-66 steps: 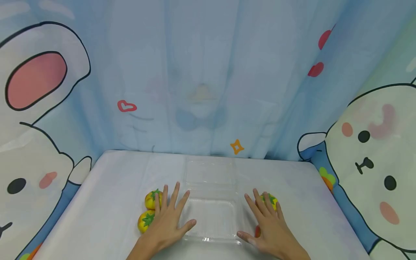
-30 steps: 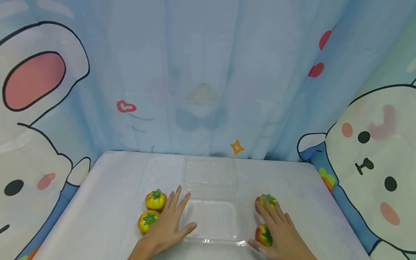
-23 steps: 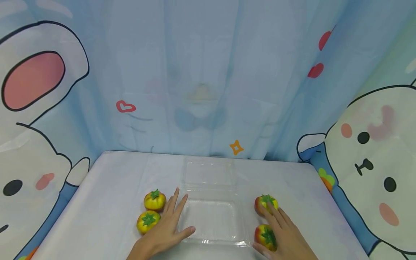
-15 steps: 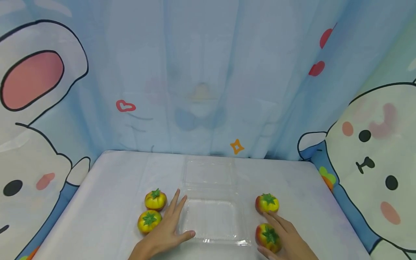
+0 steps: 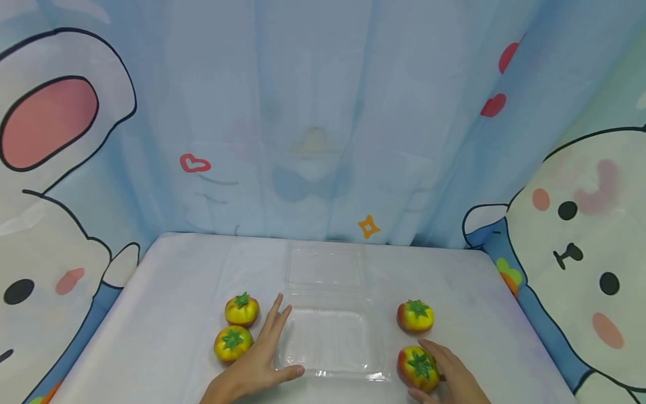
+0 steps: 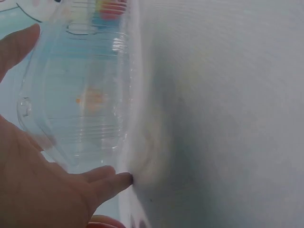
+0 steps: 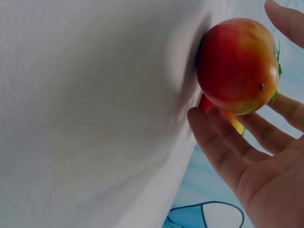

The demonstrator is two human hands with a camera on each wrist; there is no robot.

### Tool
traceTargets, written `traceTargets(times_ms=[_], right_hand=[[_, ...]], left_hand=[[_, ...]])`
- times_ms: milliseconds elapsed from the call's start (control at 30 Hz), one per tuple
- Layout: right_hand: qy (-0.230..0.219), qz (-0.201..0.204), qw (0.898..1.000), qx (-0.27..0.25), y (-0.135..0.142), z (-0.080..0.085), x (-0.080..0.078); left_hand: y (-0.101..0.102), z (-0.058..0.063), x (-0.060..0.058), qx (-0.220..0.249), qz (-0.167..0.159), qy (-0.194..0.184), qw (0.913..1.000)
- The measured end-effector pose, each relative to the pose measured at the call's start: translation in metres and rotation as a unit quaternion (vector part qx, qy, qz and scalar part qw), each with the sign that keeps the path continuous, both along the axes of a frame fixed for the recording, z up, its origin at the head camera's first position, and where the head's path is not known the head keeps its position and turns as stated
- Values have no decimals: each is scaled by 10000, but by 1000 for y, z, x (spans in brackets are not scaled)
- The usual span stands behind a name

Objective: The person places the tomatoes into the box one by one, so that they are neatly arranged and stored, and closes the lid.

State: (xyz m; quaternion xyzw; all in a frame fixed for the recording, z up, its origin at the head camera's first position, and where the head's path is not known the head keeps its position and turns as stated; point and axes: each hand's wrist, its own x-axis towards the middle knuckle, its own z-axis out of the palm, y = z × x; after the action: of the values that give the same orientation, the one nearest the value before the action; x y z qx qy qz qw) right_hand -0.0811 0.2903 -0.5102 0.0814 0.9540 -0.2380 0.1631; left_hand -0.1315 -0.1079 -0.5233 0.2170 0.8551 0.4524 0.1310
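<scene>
My left hand point(image 5: 256, 359) is spread beside the left edge of a hinged clear plastic container point(image 5: 330, 342), thumb pointing toward its front corner. In the left wrist view, the container point(image 6: 80, 128) stands beyond the apart fingers, which hold nothing. To my right, loosely bent fingers of the right hand point(image 5: 454, 375) surround the near red-and-yellow tomato point(image 5: 418, 369) with a green leafy top. The right wrist view has this tomato point(image 7: 237, 66) resting on the cloth between thumb and fingers, with the thumb apart from it. Behind it sits another tomato point(image 5: 415, 316).
Two more tomatoes, a far one point(image 5: 241, 310) and a near one point(image 5: 232, 344), sit left of my left hand. The container's lid point(image 5: 325, 269) lies folded back toward the rear. White cloth point(image 5: 504, 336) covers the table, and a printed blue curtain point(image 5: 313, 84) hangs behind.
My right hand has moved from beside the container, over the right-hand tomatoes, back to the right and down around the near one. The left hand has stayed almost in place, its fingers drawn closer together.
</scene>
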Motion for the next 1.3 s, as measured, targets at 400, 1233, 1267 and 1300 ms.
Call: traceTargets(times_ms=[400,1233,1267,1300], right_hand=[[193,81,9989,-411,3,2,-5],[-2,-54,9979,-641,7,-4,-12],[-18,-44,9980,-636,7,-4,-12],[-30,-32,9981,-622,8,-4,-12]], left_hand=[[-2,2,-6,-17,-16,-157,9999],[-3,0,-1,81,47,-248,9996],[-3,0,-1,82,49,-246,9997],[-3,0,-1,88,48,-252,9996]])
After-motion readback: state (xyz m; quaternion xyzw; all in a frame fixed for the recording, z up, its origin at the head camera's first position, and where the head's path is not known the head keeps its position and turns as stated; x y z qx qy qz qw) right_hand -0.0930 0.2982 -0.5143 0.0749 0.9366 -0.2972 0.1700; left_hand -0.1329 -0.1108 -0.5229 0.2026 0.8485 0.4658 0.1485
